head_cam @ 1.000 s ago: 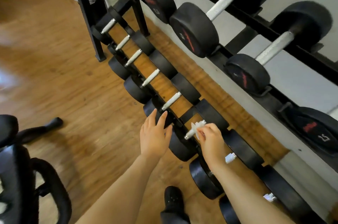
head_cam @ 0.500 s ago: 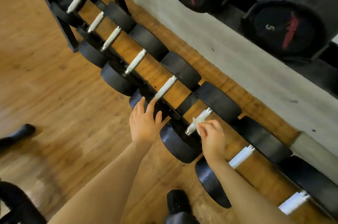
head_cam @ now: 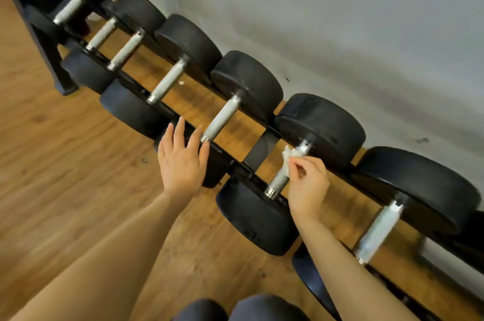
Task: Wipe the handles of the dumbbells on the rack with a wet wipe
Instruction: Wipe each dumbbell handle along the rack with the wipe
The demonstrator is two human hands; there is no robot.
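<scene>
Rack, far-left end: smaller dumbbells (head_cam: pixel 123 50) in a row on the bottom tier of the rack (head_cam: pixel 47 40), bare knurled handles, untouched at this moment.

Left hand (head_cam: pixel 183 161): fingers straight and spread, palm down on the black front head of the dumbbell just left of the one being cleaned. Grip apart, holding nothing. Same resting spot as half a second ago; judged to be a brace only.

Neighbour handle (head_cam: pixel 222 116): bare, just beyond the left fingertips, no wipe on it.

Worked handle (head_cam: pixel 281 176): lies diagonally between its two black heads near the middle of the rack rail. Lower part bare metal, upper part covered by the wipe.

Wet wipe (head_cam: pixel 292 154): small crumpled white wad pressed against the upper, wall-side end of the worked handle.

Right hand (head_cam: pixel 307 184): thumb and fingertips clamped on the wipe, touching the handle from the right.

Change: wipe now nearer the rear head than a second ago, when it sat at mid-handle. Camera lower and closer to the bottom tier as well.

Meaning: stroke judged to be reaching the end of this handle; front end possibly not yet covered, cannot tell.

Next handle to the right (head_cam: pixel 379 231): bright, blurred, near the right end of the rail; wiped or not, cannot tell.
</scene>
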